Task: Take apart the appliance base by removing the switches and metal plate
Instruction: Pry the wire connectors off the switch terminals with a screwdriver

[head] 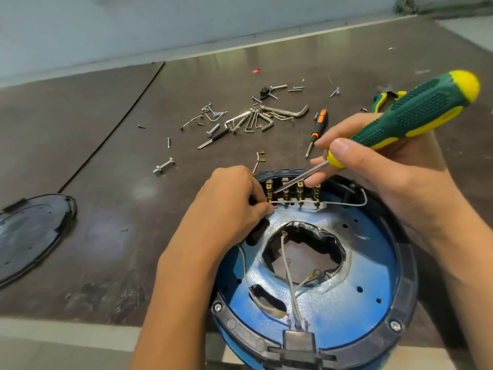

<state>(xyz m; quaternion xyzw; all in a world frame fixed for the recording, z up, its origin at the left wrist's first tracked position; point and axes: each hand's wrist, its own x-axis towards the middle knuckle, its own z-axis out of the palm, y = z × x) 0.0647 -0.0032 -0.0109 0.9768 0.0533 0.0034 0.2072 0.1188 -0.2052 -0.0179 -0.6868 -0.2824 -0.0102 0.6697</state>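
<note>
1. A repair workshop is showing here: a worn dark workbench is running along a plain wall.
2. Loose screws, hex keys, pliers and a small screwdriver are lying scattered across it.

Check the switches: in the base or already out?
In. Four switches sit in a row inside the far rim of the base, white wire across them, screwdriver tip among them.

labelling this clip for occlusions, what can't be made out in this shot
All in the head view:
What the left hand pinches: its curled fingers cover the switch row's left end.
The pliers: mostly hidden behind the screwdriver handle.
The black cover: cut off by the left edge.
The appliance base: near side cut off by the bottom edge.
Loose screws: too small to tell head types.
</note>
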